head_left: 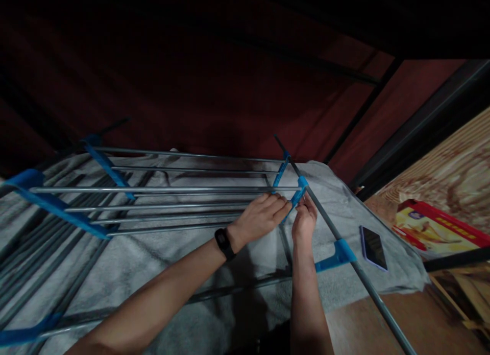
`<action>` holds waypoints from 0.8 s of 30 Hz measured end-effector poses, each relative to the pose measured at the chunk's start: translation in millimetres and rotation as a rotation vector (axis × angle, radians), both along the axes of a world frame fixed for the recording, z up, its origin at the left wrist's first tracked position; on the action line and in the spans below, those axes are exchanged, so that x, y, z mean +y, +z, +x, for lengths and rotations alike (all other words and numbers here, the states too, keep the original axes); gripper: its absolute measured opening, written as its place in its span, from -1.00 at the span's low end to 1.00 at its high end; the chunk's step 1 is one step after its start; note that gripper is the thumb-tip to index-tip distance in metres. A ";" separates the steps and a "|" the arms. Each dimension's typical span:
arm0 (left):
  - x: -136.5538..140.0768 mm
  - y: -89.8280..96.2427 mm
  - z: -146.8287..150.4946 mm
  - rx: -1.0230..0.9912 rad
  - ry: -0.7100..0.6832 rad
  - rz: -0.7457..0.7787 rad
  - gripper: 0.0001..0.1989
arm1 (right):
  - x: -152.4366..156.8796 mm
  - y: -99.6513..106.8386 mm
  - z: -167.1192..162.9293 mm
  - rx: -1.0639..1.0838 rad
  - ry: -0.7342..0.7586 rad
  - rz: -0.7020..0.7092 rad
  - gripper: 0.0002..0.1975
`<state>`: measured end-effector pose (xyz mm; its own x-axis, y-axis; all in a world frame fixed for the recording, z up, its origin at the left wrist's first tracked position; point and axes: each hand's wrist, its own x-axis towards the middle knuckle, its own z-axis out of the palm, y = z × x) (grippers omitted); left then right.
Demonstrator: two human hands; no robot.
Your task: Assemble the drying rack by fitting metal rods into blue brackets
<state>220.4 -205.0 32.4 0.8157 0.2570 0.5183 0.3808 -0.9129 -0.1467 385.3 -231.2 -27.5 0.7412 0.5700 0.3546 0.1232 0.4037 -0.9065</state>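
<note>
A partly assembled rack of grey metal tubes [172, 189] and blue plastic brackets spans the bed-like surface. My left hand [262, 218], a black watch [224, 244] on its wrist, is closed around the end of a tube beside the right-hand blue bracket [301, 184]. My right hand [305, 219] pinches at the outer side of that same bracket, thumb and fingers together; anything small between them is hidden. Past the bracket runs a long grey upright tube [325, 217]. Lower on it sits another blue bracket [340, 255], to the right of my right forearm.
Loose grey tubes [34, 247] lie bunched at the left, by a blue bracket [30, 330]. A phone [373, 247] rests on the grey blanket [337, 299]. Beyond its right edge stands a red and yellow box [436, 227]. A dark frame post [417, 125] rises on the right.
</note>
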 end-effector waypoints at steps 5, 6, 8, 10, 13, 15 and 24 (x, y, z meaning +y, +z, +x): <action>0.2 -26.5 8.2 0.014 0.188 -0.103 -0.61 | -0.9 -7.3 2.7 -0.023 0.039 -0.028 -0.47; 3.8 -26.7 13.6 0.038 0.220 -0.141 -0.62 | -1.2 -8.3 2.9 -0.017 0.042 -0.037 -0.46; 11.5 -24.2 25.3 0.093 0.257 -0.232 -0.67 | -1.5 -9.5 3.4 0.004 0.050 -0.047 -0.44; 18.0 -21.2 35.8 0.139 0.258 -0.317 -0.72 | -1.2 -10.1 3.9 0.007 0.044 -0.064 -0.45; 24.1 -18.7 47.3 0.155 0.249 -0.430 -0.73 | -0.3 -11.0 4.3 -0.004 0.024 -0.087 -0.45; 26.8 -18.1 52.0 0.124 0.258 -0.515 -0.72 | 0.5 -12.1 4.2 0.007 0.034 -0.079 -0.43; 34.7 -20.2 59.2 0.083 0.258 -0.613 -0.73 | 3.5 -16.0 4.5 -0.055 0.028 -0.120 -0.43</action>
<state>279.6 -170.3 12.2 0.7197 0.6769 0.1547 0.6078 -0.7219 0.3310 389.8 -227.7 -43.5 0.7058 0.6308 0.3223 0.1641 0.2971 -0.9407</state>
